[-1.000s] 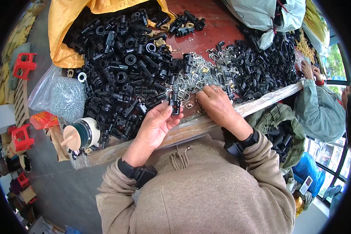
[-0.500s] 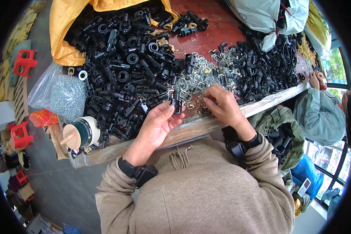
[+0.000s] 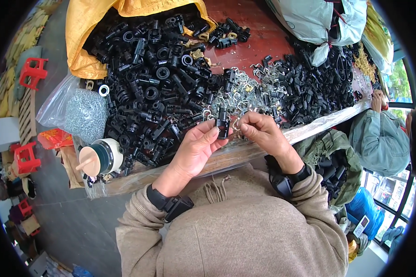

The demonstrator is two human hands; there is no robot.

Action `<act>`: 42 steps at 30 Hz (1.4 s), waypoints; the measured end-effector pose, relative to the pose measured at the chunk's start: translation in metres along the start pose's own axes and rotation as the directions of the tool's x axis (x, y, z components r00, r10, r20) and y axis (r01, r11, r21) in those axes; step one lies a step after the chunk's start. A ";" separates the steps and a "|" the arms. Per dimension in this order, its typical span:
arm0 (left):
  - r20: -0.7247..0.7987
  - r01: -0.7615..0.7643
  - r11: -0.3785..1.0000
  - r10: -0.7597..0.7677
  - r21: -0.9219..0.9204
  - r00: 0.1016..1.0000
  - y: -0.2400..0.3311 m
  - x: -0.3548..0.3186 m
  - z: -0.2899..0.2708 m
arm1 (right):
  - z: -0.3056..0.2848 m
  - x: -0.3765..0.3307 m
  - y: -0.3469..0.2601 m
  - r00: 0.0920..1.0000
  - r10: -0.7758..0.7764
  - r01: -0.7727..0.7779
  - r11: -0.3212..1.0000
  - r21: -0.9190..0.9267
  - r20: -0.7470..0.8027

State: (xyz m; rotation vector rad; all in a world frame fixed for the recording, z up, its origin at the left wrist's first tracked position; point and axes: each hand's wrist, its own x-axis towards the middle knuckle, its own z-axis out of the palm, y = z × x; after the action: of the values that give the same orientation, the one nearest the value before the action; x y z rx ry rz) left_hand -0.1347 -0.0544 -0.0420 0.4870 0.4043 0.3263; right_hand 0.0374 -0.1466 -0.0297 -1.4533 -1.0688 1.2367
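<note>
My left hand (image 3: 196,147) holds a small black plastic part (image 3: 222,123) upright between thumb and fingers, just above the table's front edge. My right hand (image 3: 263,134) pinches a thin silver wire clip (image 3: 238,123) right beside that part, touching it. Behind both hands lies a heap of silver wire clips (image 3: 242,94). A big pile of black plastic parts (image 3: 157,83) spills from a yellow sack (image 3: 85,41) on the left, and another black pile (image 3: 314,87) lies on the right.
A clear bag of small screws (image 3: 81,113) and a round white-and-dark cup with a wooden stick (image 3: 99,159) sit at the table's left end. Red stools (image 3: 30,74) stand on the floor. Another person in a grey-blue jacket (image 3: 379,138) is at the right. White sacks (image 3: 319,21) lie at the back.
Both hands have drawn back from the clip heap toward the table edge. The black part is now upright in my left hand, with my right hand bringing a clip against it.
</note>
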 end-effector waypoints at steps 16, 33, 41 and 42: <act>-0.063 -0.016 0.995 0.010 -0.102 0.998 -0.007 0.005 0.009 | 0.009 0.001 -0.005 0.962 -0.117 0.094 0.990 -0.104 -0.247; -0.061 0.108 0.993 -0.111 -0.049 0.992 -0.019 0.005 -0.006 | 0.019 -0.006 -0.031 0.828 -0.561 0.421 0.612 -0.670 0.009; -0.094 0.125 0.992 -0.124 0.004 0.988 -0.017 0.006 -0.004 | 0.019 -0.008 -0.030 0.831 -0.553 0.410 0.539 -0.736 0.058; -0.097 0.133 0.991 -0.131 0.021 0.987 -0.016 0.005 -0.003 | 0.019 -0.008 -0.031 0.832 -0.552 0.410 0.540 -0.735 0.058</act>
State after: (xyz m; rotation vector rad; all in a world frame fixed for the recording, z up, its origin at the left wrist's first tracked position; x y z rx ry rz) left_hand -0.1286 -0.0649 -0.0537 0.4699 0.5317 0.2163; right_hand 0.0159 -0.1463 0.0008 -1.6116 -1.8084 0.2276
